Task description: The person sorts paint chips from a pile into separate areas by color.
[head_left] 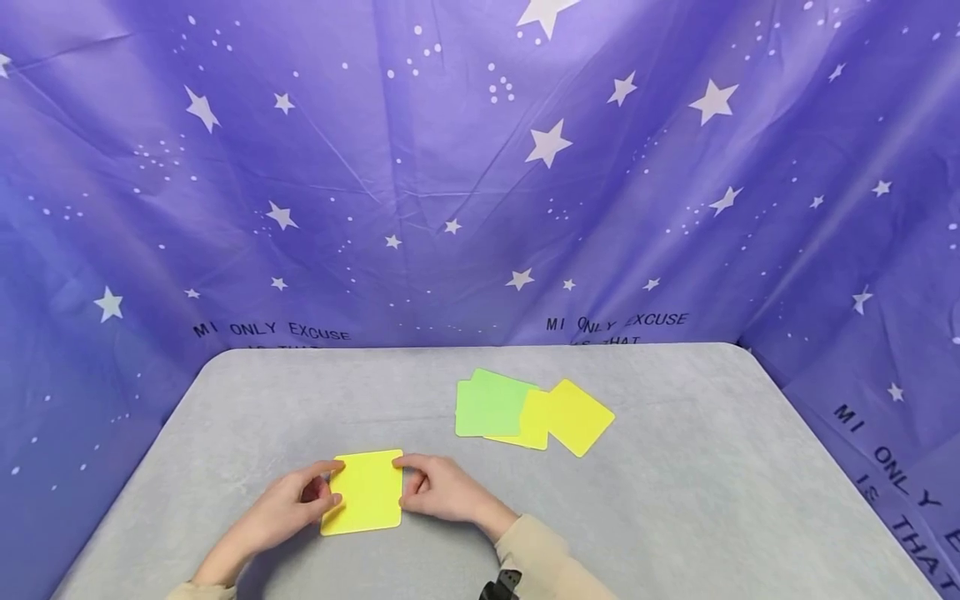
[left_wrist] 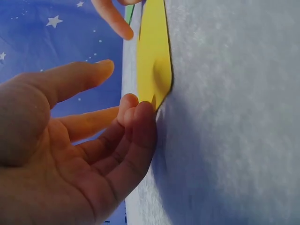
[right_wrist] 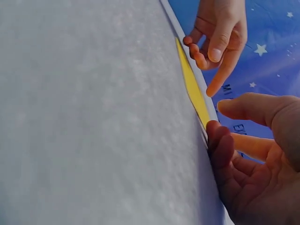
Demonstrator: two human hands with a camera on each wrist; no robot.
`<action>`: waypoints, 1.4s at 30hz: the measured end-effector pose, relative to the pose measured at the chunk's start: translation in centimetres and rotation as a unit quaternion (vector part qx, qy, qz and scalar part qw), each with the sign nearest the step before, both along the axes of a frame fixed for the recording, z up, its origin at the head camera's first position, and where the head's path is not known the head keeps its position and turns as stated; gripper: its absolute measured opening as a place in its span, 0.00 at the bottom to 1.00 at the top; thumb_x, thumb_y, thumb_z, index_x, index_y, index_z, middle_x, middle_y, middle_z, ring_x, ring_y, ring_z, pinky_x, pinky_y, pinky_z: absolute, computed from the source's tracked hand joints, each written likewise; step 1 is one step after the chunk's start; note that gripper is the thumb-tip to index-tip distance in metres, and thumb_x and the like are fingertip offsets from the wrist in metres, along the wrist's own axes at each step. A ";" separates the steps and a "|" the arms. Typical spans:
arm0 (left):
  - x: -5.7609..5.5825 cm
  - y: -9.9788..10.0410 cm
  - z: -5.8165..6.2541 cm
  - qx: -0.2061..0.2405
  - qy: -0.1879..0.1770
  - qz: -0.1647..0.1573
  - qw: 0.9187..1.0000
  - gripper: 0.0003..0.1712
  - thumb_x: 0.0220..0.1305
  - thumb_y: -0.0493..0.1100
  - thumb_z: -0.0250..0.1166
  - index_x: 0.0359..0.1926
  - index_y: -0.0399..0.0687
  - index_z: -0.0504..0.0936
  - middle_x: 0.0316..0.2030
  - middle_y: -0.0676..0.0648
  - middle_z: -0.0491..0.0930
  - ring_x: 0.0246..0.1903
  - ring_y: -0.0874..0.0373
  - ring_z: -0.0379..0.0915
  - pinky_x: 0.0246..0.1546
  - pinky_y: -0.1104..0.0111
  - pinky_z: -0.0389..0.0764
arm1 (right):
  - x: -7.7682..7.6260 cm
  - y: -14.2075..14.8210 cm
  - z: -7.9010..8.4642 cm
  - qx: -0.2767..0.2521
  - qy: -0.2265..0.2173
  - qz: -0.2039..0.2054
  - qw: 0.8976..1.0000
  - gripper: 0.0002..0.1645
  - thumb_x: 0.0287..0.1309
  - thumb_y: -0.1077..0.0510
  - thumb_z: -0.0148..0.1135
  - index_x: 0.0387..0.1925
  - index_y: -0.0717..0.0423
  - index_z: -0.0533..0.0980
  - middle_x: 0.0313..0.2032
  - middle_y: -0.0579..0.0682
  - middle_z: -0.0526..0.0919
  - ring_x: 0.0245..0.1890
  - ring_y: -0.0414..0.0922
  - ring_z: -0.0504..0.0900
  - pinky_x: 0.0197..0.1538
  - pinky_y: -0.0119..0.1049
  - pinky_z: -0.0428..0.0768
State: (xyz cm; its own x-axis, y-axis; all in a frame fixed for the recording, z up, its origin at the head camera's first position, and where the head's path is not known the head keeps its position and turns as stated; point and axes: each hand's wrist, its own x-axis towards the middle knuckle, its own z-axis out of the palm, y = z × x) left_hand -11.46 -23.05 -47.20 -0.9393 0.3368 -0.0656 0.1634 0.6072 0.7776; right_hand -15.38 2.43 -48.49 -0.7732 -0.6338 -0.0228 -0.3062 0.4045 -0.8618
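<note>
A yellow square card [head_left: 366, 493] with rounded corners lies on the grey table between the two hands. To its left, the left hand [head_left: 288, 504] has its index finger and thumb tips over the left edge. In the left wrist view its thumb [left_wrist: 89, 77] stands off the card, while bent fingertips are right at the edge. The right hand [head_left: 446, 489] mirrors this at the right edge, index finger at the far corner. Its thumb [right_wrist: 253, 107] is raised apart from its other fingers in the right wrist view.
Behind and right of the hands lie overlapping green cards [head_left: 491, 404] and yellow cards [head_left: 581, 417]. The grey table [head_left: 675, 517] has rounded far corners. A purple cloth [head_left: 450, 167] with white stars hangs behind and along both sides. A dark strap [head_left: 501, 585] shows at the right sleeve.
</note>
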 end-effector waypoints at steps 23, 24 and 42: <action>-2.8 5.4 -0.8 0.130 0.015 -0.054 0.990 0.23 0.61 0.31 0.60 0.56 0.26 0.72 0.31 0.46 0.78 0.27 0.57 0.75 0.28 0.70 0.78 | -0.8 8.7 2.9 -0.080 -0.021 -0.085 0.993 0.24 0.56 0.72 0.57 0.56 0.75 0.70 0.29 0.53 0.79 0.23 0.42 0.74 0.23 0.27 0.71; -2.9 5.8 -0.8 0.129 0.015 -0.051 0.990 0.23 0.60 0.31 0.61 0.56 0.26 0.72 0.32 0.46 0.78 0.28 0.57 0.76 0.29 0.70 0.78 | -0.7 9.0 3.6 -0.078 -0.019 -0.092 0.993 0.24 0.56 0.72 0.57 0.56 0.75 0.70 0.30 0.54 0.79 0.24 0.43 0.74 0.23 0.28 0.71; -6.9 13.2 -1.2 0.165 -0.024 0.050 0.985 0.32 0.58 0.33 0.62 0.64 0.35 0.67 0.52 0.36 0.75 0.35 0.51 0.80 0.27 0.64 0.77 | -3.4 12.6 1.1 -0.078 -0.004 -0.275 0.958 0.31 0.54 0.66 0.65 0.61 0.65 0.71 0.52 0.62 0.76 0.46 0.53 0.74 0.46 0.42 0.73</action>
State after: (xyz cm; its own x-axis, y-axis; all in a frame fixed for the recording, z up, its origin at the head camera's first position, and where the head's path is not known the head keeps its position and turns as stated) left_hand -18.32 -9.84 -48.36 -0.9675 0.2526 -0.0140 0.0730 0.3317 0.9405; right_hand -18.78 15.00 -47.37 -0.9915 -0.1267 0.0309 -0.0760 0.3686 -0.9265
